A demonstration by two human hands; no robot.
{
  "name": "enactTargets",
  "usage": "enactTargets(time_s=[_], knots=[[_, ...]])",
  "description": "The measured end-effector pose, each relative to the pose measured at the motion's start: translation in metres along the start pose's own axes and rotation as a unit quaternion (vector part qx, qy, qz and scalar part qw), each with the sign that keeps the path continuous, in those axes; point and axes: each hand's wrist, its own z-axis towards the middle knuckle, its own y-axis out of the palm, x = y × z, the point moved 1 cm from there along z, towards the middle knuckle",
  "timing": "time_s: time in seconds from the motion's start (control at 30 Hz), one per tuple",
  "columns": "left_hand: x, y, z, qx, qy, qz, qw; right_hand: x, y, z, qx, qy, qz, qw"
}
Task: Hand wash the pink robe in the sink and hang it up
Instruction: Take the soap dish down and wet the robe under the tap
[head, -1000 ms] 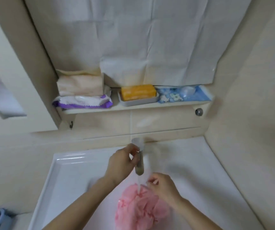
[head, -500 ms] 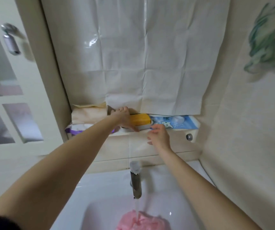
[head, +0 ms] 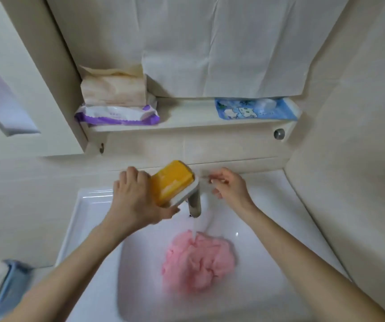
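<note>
My left grip [head: 138,201] is closed round one end of a white soap dish [head: 187,194]. The dish is tilted steeply, with a bar of orange soap [head: 173,180] lying in it. Its far corner sits against the top of the metal faucet [head: 195,203], which stands between my two grips. My right grip [head: 231,188] hangs just right of the faucet, fingers loosely bent, with nothing in it.

Water [head: 194,228] runs from the spout onto the pink robe [head: 200,261], a soft, fuzzy bundle bunched in the bottom of the glossy white sink [head: 89,205], below the faucet.

Behind the faucet a narrow shelf [head: 187,122] runs along the tiled wall. A beige tissue pack [head: 113,91] is stacked on a purple-and-white wipes pack [head: 117,115] at its left end. A flat blue pack [head: 256,109] lies at its right end, with bare shelf between them. A creased white sheet [head: 210,43] hangs above.

The sink's flat rim lies open to the left of my arm, and a tiled wall closes in on the right. A blurred blue basket [head: 12,282] sits at the lower left, beside the sink.
</note>
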Motion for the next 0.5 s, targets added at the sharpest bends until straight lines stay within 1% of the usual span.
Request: enactTargets(time_s=[0.07,0.13,0.2,0.27,0.3,0.37,0.4,0.5], knots=[[-0.048,0.051,-0.02,-0.068,-0.103,-0.008,0.992,0.034,0.011,0.001,-0.042,0.032,-0.087,0.995],[-0.094,0.102,-0.026,-0.119,-0.212,-0.012,0.97,0.071,0.022,-0.003,-0.066,0.079,-0.123,0.987],[-0.131,0.141,-0.023,-0.117,-0.312,-0.013,0.943,0.111,0.032,-0.014,-0.081,0.131,-0.153,0.976],[-0.16,0.168,-0.012,-0.083,-0.378,-0.014,0.922,0.148,0.044,-0.026,-0.121,0.185,-0.208,0.953],[-0.171,0.177,-0.005,-0.068,-0.391,-0.011,0.918,0.166,0.051,-0.031,-0.153,0.2,-0.233,0.939],[-0.184,0.191,0.009,-0.044,-0.389,-0.006,0.92,0.195,0.068,-0.042,-0.218,0.195,-0.258,0.921],[-0.189,0.196,0.017,-0.034,-0.388,-0.009,0.921,0.206,0.077,-0.046,-0.246,0.184,-0.278,0.91],[-0.194,0.206,0.037,-0.011,-0.389,-0.016,0.921,0.235,0.099,-0.057,-0.293,0.133,-0.37,0.872]])
